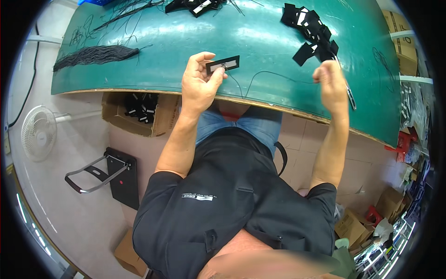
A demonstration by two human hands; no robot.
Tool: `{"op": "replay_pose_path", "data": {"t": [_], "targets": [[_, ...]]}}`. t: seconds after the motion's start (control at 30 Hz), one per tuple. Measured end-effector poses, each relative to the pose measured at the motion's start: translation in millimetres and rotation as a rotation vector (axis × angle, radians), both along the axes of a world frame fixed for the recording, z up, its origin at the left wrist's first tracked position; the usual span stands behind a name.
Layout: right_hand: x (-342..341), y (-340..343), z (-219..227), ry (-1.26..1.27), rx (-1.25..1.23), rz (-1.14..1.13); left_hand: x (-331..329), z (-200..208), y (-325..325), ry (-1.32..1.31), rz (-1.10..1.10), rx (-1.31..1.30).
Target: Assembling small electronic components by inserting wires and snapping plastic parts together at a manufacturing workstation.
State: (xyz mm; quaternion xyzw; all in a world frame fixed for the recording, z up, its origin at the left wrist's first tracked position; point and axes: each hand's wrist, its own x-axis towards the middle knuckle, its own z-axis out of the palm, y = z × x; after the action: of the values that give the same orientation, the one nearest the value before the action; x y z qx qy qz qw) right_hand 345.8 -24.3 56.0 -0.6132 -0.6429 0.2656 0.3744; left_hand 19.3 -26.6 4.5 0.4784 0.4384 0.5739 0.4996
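Over the near edge of the green tabletop [278, 60], the left hand [199, 86] pinches a black tag [223, 64] while the right hand [332, 83], fingers curled shut, seemingly pulls a thin cord [274, 74], which could snag or slip free.

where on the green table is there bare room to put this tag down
Widest bare patch: the middle of the green table, between the left hand with its black tag and the pile of black tags. Also bare: the near-left corner below the bundle of black cords. Crowded: the far edge and around the right hand.
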Motion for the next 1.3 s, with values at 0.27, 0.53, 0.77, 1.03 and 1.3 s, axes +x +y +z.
{"op": "replay_pose_path", "data": {"t": [0.27, 0.53, 0.77, 1.03, 1.3], "targets": [[-81, 15, 19, 0.104, 0.019, 0.486, -6, 0, -6, -0.032, -0.084, -0.01], [-108, 27, 6, -0.235, 0.469, 0.508, -4, -4, -11, 0.024, -0.134, -0.04], [-113, 30, 0, -0.297, 0.503, 0.51, -5, -3, -14, 0.136, -0.167, -0.066], [-118, 32, -9, -0.285, 0.488, 0.518, -5, -4, -15, 0.179, -0.212, -0.088], [-115, 36, -13, -0.289, 0.426, 0.586, -3, -4, -15, 0.184, -0.224, -0.108]]}}
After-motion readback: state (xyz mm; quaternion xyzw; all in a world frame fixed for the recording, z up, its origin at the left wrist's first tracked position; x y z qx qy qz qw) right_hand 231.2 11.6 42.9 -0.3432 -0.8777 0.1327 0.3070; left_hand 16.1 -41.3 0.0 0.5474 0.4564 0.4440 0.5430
